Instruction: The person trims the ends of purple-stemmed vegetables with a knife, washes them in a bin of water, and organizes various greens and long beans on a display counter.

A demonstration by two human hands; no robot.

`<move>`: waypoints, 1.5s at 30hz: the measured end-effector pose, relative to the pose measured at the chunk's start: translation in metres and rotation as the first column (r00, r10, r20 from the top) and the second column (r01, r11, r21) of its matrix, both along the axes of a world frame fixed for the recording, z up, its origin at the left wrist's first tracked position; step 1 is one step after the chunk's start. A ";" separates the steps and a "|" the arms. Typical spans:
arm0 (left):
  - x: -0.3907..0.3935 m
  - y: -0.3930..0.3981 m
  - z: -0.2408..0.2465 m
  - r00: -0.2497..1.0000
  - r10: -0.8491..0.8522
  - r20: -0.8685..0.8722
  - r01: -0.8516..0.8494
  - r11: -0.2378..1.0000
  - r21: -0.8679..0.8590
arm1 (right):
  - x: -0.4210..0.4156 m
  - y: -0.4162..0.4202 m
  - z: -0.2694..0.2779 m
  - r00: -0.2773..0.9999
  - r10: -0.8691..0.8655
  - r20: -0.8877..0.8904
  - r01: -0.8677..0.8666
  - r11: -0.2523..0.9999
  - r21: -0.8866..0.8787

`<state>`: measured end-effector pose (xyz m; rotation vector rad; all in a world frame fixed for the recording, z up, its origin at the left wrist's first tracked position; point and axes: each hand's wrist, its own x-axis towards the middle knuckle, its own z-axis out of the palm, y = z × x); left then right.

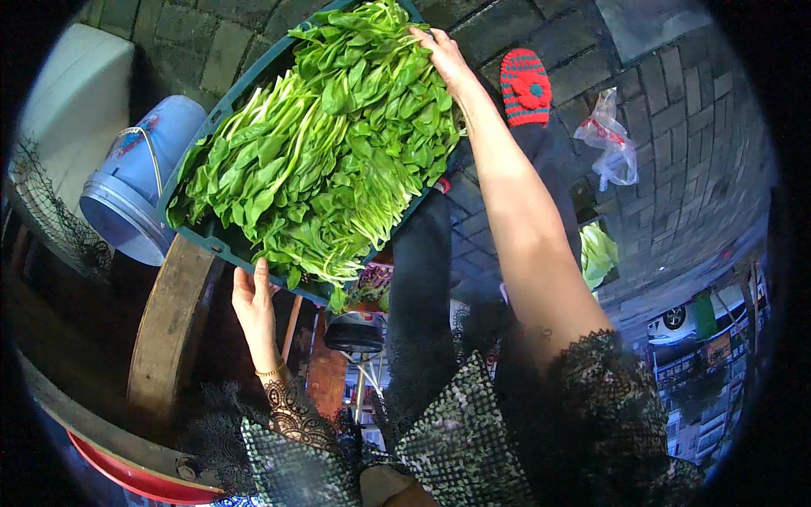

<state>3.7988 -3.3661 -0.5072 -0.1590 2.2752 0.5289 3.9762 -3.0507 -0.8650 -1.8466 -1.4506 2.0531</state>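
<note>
A dark green plastic crate [217, 247] slants across the upper middle, heaped with leafy green vegetables [355, 139] that have pale stems. My left hand [252, 298] holds the crate's near edge, thumb over the rim and fingers partly hidden underneath. At the far right side, my right hand [445, 60] rests its fingers against the leaves near the rim. The right thumb is out of sight, so whether that hand grips the rim is unclear.
Left of the crate a blue bucket [142, 184] lies tilted beside a white container [76, 89] and a wooden beam [171, 323]. A knitted slipper [526, 89], a plastic bag [611, 139] and a cabbage-like vegetable [597, 253] are on the right, over paving [671, 120].
</note>
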 end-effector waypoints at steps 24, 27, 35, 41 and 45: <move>0.012 0.003 0.009 0.982 -0.118 -0.149 0.115 0.993 -0.028 | 0.009 -0.004 -0.017 0.989 0.007 -0.146 0.002 0.998 0.065; 0.015 -0.003 0.006 0.975 -0.145 -0.168 0.158 0.985 0.066 | 0.008 -0.003 -0.004 0.993 0.094 -0.071 -0.089 0.994 0.067; 0.008 -0.006 0.006 0.991 -0.097 -0.087 0.099 0.995 0.021 | 0.010 -0.001 0.055 0.995 0.096 -0.020 -0.075 0.880 0.468; 0.005 0.007 0.008 0.988 -0.101 -0.113 0.104 0.994 0.021 | -0.005 0.008 0.098 0.976 0.217 0.016 -0.142 0.576 0.805; -0.001 0.006 0.016 0.994 -0.098 -0.043 0.098 0.995 0.008 | -0.043 -0.032 0.107 0.908 0.418 -0.021 -0.252 0.587 0.770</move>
